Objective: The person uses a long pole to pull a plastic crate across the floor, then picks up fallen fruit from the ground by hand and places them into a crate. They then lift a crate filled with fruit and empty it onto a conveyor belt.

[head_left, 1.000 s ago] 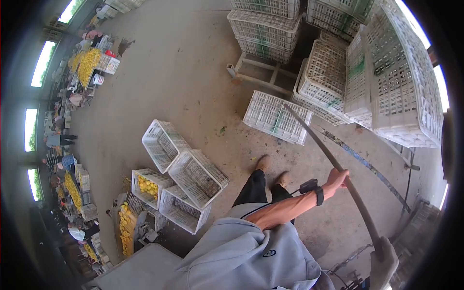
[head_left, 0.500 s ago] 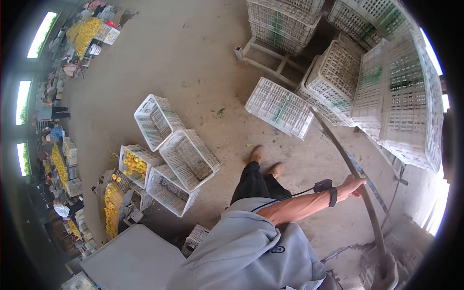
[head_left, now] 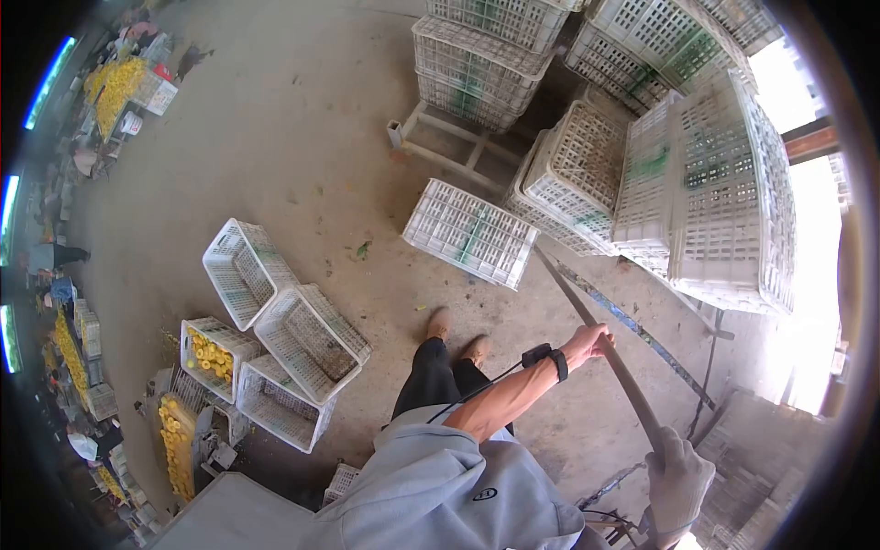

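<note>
Hands (head_left: 632, 403) on pole (head_left: 596, 339), concrete floor (head_left: 302, 137)

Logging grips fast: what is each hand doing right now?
Left hand: closed around the pole, midway along it.
Right hand: gloved, closed on the pole's near end.

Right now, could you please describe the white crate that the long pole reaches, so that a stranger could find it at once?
Start at the tall stacks of white crates on the right. In front of them one white crate lies alone on the concrete floor. The long pole, held by both hands, ends at its edge, and unlike its neighbours it is not stacked.
</note>
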`<state>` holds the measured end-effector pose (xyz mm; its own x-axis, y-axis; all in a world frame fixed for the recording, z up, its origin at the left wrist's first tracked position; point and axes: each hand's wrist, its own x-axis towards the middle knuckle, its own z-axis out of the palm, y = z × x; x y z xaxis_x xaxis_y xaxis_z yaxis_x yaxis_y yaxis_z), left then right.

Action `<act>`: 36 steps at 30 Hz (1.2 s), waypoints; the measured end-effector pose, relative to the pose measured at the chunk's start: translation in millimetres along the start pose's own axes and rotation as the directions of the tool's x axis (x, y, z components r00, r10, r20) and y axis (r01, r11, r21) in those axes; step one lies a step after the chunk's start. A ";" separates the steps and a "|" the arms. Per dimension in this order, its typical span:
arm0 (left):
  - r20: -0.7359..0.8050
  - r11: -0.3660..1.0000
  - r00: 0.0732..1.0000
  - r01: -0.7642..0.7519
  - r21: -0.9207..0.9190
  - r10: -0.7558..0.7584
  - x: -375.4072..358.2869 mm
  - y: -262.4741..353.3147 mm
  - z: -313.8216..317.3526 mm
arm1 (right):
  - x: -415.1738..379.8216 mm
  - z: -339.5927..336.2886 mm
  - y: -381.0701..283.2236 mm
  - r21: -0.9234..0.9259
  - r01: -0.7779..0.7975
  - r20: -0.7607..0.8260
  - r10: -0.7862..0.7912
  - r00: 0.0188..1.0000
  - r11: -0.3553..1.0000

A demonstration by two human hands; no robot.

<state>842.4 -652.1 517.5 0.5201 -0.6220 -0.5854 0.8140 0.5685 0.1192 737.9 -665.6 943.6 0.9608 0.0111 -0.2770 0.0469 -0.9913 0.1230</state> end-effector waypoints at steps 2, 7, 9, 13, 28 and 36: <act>-0.021 0.999 1.000 0.012 -0.047 -0.013 -12.5 8.2 0.2 | 0.7 0.6 -0.8 -0.015 0.026 0.011 -0.026 1.000 1.000; -0.015 0.998 0.999 -0.047 -0.049 0.047 -42.0 37.1 -25.5 | 4.8 -4.4 -23.2 0.004 0.063 0.031 -0.064 0.997 0.998; -0.059 0.995 0.994 -0.098 -0.035 0.096 -54.3 49.7 -36.0 | 8.5 -2.9 -31.7 0.041 0.087 0.026 -0.088 0.996 0.995; -0.143 0.977 0.969 -0.209 -0.031 0.202 -70.7 61.4 -74.6 | 10.6 13.0 -39.4 0.079 0.175 0.018 -0.177 0.984 0.981; -0.435 0.863 0.762 -0.500 0.073 0.479 -236.9 -23.9 -161.6 | -40.4 113.3 15.4 0.437 0.254 0.104 -0.329 0.939 0.863; -0.707 0.689 0.566 -0.708 -0.155 0.423 -352.5 -105.8 -245.1 | -34.1 181.1 -32.8 0.621 0.143 0.470 -0.512 0.719 0.770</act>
<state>509.5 -360.9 514.7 0.4561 0.2690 -0.8483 0.1525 0.9155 0.3724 654.1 -657.2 776.4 0.5382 0.4541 -0.7100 0.0035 -0.8436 -0.5369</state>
